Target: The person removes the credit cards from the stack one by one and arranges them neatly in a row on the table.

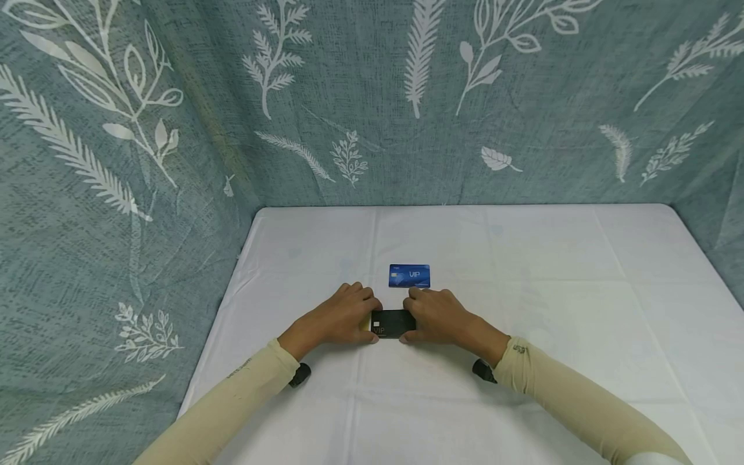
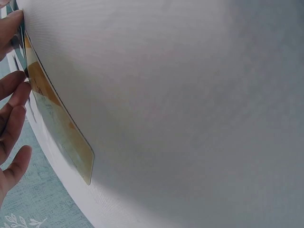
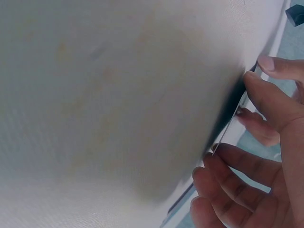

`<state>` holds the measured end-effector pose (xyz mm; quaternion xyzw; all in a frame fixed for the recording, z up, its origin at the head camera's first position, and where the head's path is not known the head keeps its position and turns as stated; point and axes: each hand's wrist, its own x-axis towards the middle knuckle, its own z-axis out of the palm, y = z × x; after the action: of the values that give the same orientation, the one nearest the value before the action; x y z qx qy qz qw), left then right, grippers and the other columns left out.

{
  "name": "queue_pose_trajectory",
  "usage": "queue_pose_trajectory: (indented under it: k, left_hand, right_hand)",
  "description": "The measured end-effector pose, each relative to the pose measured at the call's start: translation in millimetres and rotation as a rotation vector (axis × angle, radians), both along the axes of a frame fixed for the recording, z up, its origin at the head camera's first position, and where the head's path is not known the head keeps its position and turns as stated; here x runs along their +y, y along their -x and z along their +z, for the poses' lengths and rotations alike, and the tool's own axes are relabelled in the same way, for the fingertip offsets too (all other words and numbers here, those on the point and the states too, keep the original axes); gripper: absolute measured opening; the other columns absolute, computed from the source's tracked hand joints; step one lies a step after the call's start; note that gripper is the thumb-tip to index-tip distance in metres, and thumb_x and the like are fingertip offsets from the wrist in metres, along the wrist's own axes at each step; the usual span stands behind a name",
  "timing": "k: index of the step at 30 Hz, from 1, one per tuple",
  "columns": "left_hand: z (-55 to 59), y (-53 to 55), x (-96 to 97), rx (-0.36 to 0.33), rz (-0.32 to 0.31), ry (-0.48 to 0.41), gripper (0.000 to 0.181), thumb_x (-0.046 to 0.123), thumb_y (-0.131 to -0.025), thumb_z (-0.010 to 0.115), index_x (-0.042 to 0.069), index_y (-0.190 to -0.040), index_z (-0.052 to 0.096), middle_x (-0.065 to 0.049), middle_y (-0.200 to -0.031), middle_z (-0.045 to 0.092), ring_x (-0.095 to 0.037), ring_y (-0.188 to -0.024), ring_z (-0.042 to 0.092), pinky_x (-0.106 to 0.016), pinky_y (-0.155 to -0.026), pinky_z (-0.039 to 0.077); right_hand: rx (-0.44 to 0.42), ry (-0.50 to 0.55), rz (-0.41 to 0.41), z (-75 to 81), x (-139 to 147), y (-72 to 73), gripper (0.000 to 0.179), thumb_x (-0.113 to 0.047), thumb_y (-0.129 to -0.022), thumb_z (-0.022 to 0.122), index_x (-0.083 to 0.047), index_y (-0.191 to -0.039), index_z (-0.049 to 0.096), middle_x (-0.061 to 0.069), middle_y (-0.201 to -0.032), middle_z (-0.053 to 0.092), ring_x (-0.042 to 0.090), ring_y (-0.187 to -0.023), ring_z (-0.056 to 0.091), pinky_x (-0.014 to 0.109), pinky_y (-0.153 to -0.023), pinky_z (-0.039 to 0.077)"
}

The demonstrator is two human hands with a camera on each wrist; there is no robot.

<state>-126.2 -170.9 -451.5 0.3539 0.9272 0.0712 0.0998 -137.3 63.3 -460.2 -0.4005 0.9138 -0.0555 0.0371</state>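
A black card [image 1: 391,323] lettered VIP, with a chip, is held between both hands low over the white table. My left hand [image 1: 346,316] pinches its left end, thumb at the near edge and fingers at the far edge. On the opposite end, my right hand [image 1: 437,318] grips in the same way. A yellow and pale green card [image 2: 61,118] shows at the left fingers in the left wrist view, and its yellowish edge peeks out beside the black card in the head view. Just beyond the hands lies a blue VIP card [image 1: 409,276], flat on the cloth.
White cloth covers the table [image 1: 552,258]. A blue-green curtain [image 1: 372,97] with white leaf prints hangs behind it and along the left side. Small black devices [image 1: 484,371] sit under both wrists.
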Motion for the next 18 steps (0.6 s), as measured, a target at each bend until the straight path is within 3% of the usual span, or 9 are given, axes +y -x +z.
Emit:
queue_pose_trajectory:
  k: [18]
  left_hand:
    - [-0.1,1.8,1.8,0.001,0.004,0.005,0.05,0.043,-0.082,0.081,0.013,-0.119,0.068,-0.001,-0.106,0.064,-0.018,-0.099,0.052,-0.039,-0.092,0.043]
  right_hand:
    - [-0.004,0.022,-0.006,-2.5,1.9,-0.1,0.058,-0.055,-0.076,0.083,-0.008,-0.106,0.071,0.005,-0.1,0.065,0.014,-0.078,0.061,0.032,-0.06,0.051]
